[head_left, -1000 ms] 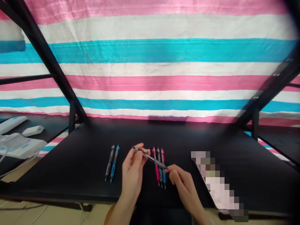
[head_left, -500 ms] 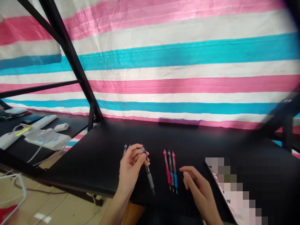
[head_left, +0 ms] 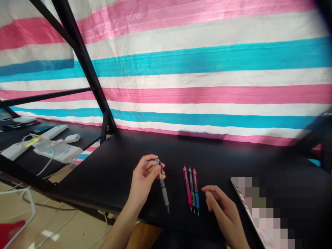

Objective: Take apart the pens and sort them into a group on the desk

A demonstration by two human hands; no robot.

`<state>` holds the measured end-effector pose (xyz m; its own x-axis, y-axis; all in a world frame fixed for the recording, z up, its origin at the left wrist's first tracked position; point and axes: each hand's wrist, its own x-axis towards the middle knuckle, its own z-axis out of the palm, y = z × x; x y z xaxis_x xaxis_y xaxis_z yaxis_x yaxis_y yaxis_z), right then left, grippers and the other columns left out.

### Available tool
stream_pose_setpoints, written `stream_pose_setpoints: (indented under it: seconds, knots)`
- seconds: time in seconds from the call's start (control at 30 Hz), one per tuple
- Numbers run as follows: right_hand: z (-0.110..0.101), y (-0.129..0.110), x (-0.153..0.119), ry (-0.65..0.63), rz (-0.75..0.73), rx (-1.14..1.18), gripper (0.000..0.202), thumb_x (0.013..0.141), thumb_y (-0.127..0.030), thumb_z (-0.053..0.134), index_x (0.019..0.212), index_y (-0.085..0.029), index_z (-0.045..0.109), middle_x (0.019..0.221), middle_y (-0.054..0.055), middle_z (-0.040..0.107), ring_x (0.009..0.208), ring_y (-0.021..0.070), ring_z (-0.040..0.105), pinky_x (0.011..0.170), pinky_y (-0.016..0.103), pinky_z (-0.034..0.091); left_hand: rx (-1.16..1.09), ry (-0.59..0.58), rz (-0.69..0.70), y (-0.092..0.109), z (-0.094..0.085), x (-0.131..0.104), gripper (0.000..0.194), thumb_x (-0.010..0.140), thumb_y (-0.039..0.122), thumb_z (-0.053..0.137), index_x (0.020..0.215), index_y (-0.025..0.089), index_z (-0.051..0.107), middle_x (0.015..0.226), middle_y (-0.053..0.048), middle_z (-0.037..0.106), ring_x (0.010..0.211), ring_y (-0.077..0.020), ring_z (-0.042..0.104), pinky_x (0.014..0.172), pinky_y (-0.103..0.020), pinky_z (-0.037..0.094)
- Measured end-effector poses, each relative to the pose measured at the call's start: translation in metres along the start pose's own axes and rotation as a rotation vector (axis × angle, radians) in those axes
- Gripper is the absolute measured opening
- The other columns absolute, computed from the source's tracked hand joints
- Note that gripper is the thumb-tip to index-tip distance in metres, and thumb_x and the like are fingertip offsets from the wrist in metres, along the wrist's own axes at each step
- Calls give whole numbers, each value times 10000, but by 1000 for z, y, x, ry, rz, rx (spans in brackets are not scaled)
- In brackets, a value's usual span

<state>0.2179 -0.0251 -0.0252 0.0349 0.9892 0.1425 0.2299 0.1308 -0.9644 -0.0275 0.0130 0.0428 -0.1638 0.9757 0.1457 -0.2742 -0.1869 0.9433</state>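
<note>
My left hand (head_left: 143, 177) pinches the top end of a grey-gripped pen (head_left: 163, 188) between thumb and curled fingers, the pen slanting down with its tip toward the near edge of the black table (head_left: 109, 173), just above the surface. My right hand (head_left: 222, 209) holds nothing: its fingers are loosely curled and half open, resting low over the table just beside three pens (head_left: 192, 191) that lie side by side, one pink, one grey, one blue, their tips pointing toward me. The fingertips sit close to the blue pen, though I cannot tell whether they touch it. The held pen is left of that row, apart from it. Behind the table hangs a pink, white and turquoise striped cloth (head_left: 197, 69), crossed at left by a black metal frame (head_left: 83, 62). Farther left, white devices and cables (head_left: 52, 148) lie on another dark surface.
</note>
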Motion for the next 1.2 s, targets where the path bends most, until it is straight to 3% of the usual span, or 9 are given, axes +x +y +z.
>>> stream_pose_setpoints:
  seconds: [0.13,0.3,0.47,0.63,0.77,1.0,1.2]
  knots:
    - [0,-1,1,-5,-10,9,290,980,-467,542,1030,-213,672,634,-24,544,593,164,514,552,261,392,23,-7,36,10,-8,10,355,791,272,795,1073,190,595,834,-32,745,644,-150,684,614,-286,599]
    - [-1,0,0,-21,-2,7,292,995,-468,520,1036,-215,659,635,-31,528,595,155,494,555,255,388,53,57,127,36,-26,27,364,761,284,828,1032,188,605,817,-25,752,652,-138,686,620,-261,600]
    - [-1,3,0,-26,-5,-10,318,994,-487,514,1023,-211,669,636,-26,533,586,152,480,536,260,366,159,-4,123,50,-36,38,366,760,314,824,1033,194,612,818,-18,749,635,-139,691,625,-268,600]
    - [-2,3,1,-18,-27,-26,317,991,-476,518,1007,-205,681,639,-20,547,593,155,513,556,261,392,370,-74,38,34,-34,47,387,756,415,789,1008,200,590,762,-2,702,700,-189,713,640,-318,612]
    - [-5,9,5,-40,-42,-35,318,984,-470,527,989,-199,692,609,-23,541,569,155,520,537,258,394,484,-133,-1,20,-35,57,433,749,442,761,1054,200,574,729,13,675,644,-197,710,622,-337,604]
    - [-3,5,6,-19,-47,-47,319,977,-460,529,958,-190,697,607,-22,535,567,156,516,534,258,387,786,-157,40,6,-47,71,353,737,408,742,995,213,600,640,72,567,514,-167,643,511,-277,518]
    - [-4,4,5,-23,-38,-45,326,985,-462,514,948,-192,693,605,-29,498,572,157,490,531,263,360,1135,-147,111,-7,-58,72,222,732,293,743,931,223,675,639,33,624,673,-223,663,649,-314,491]
